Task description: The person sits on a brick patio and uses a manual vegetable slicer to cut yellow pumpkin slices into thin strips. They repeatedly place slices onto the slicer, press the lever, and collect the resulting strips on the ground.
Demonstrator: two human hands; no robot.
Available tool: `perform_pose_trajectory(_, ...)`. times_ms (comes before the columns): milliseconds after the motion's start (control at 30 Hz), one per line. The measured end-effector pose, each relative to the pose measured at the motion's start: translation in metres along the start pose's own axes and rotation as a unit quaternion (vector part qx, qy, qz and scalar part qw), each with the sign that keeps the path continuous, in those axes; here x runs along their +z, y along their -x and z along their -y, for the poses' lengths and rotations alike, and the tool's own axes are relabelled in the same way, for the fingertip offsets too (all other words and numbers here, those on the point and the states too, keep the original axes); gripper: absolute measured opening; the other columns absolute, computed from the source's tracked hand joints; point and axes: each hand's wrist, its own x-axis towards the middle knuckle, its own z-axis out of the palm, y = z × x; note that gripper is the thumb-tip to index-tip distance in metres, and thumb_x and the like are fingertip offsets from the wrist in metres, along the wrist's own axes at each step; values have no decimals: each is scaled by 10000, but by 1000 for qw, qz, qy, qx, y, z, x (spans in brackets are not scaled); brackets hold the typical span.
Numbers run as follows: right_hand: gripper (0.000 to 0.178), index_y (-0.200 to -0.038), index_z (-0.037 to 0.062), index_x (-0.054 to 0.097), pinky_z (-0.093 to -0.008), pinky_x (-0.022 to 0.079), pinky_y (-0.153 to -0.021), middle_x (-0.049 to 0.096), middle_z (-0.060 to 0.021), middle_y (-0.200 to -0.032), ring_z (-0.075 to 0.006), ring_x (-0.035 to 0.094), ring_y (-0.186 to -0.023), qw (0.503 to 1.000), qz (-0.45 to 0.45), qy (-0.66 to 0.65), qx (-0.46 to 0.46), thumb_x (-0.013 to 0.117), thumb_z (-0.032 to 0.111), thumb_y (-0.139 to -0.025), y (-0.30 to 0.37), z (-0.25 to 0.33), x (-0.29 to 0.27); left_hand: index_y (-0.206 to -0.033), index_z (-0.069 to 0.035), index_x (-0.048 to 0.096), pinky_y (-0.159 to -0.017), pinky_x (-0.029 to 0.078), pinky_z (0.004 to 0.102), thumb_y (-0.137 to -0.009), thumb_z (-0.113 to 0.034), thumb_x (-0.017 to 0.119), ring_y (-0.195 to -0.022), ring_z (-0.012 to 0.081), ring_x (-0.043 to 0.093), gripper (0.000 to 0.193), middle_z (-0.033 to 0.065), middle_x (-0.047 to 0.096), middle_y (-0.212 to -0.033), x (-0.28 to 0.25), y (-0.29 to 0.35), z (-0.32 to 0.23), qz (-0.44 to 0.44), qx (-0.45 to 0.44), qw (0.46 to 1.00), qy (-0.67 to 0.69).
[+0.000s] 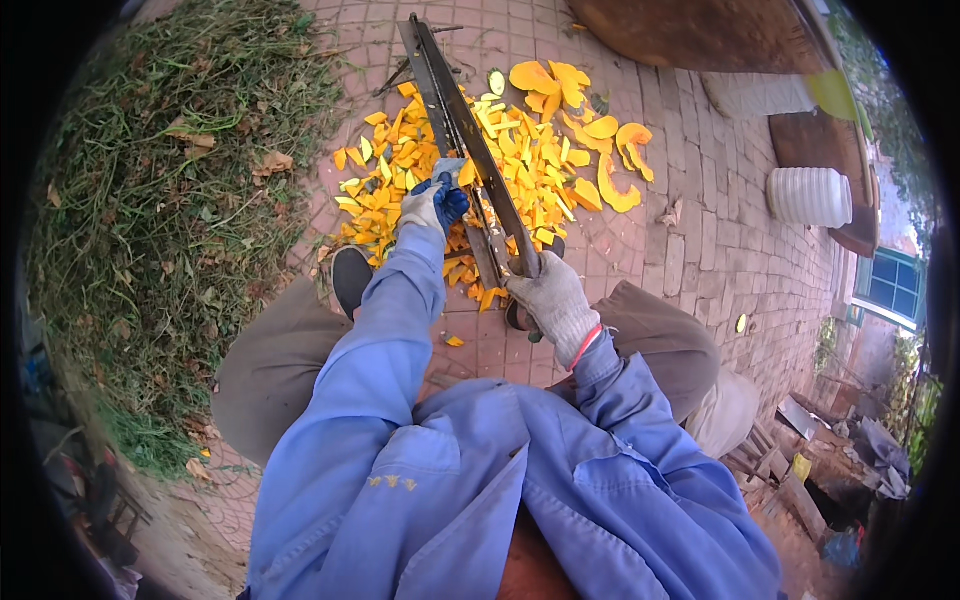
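Observation:
A long, dark metal lever cutter point(455, 110) stands on the paving between my feet, its hinged blade arm slanting from the far end toward me. My right hand point(556, 300), in a pale knit glove with a red cuff edge, is closed round the near end of that arm. My left hand point(435, 203), gloved in white and blue, is at the cutter's left side. Its fingers are closed on a pumpkin piece point(467, 173) beside the blade; they partly hide it. Chopped orange pumpkin chunks point(385, 205) lie heaped under and around the cutter.
Larger curved pumpkin slices point(618, 185) lie at the heap's right. A big mound of dry vines point(190, 180) fills the left. At the right are a white ribbed tub point(808, 197) and large brown vessels point(690, 30). Planks and scraps point(800, 500) lie at lower right.

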Motion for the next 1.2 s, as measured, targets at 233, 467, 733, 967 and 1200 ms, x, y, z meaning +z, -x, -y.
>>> perform_pose_trajectory(233,326,-955,-15,600,-355,501,-613,644,-146,-733,-238,650,-683,1000,7,3,19,721,226,-771,3,9,-3,-1061,55,545,-522,607,393,-907,-59,572,-590,276,662,194,160,654,-778,4,7,4,-6,33,999,-3)
perform_pose_trajectory(467,247,-987,1,547,-381,499,-494,614,-157,-684,-268,635,-560,998,-15,-56,-6,628,163,-819,-35,-59,65,-1002,-15,634,-482,550,377,-915,-66,580,-610,237,658,114,123,676,-793,-7,10,-7,23,37,978,-204)
perform_pose_trajectory(733,258,-946,-6,583,-299,480,-535,604,-72,-689,-137,586,-583,999,18,-28,29,717,143,-784,7,22,-24,-1031,-16,639,-518,568,384,-913,-60,588,-633,251,672,135,150,698,-853,-14,7,-19,69,4,982,-175)
perform_pose_trajectory(967,255,-965,3,555,-405,514,-570,619,-159,-692,-289,655,-636,997,-4,-64,42,651,181,-809,-6,-13,41,-1005,-3,632,-504,572,368,-897,-42,591,-620,237,668,122,132,688,-814,-5,13,-10,35,51,980,-188)
perform_pose_trajectory(1200,277,-958,-3,598,-360,492,-614,635,-121,-730,-210,633,-684,996,-8,-71,53,695,188,-782,-20,-41,44,-1003,-22,639,-500,552,365,-903,-98,625,-604,240,660,126,145,687,-800,-4,13,-17,66,-8,979,-194)
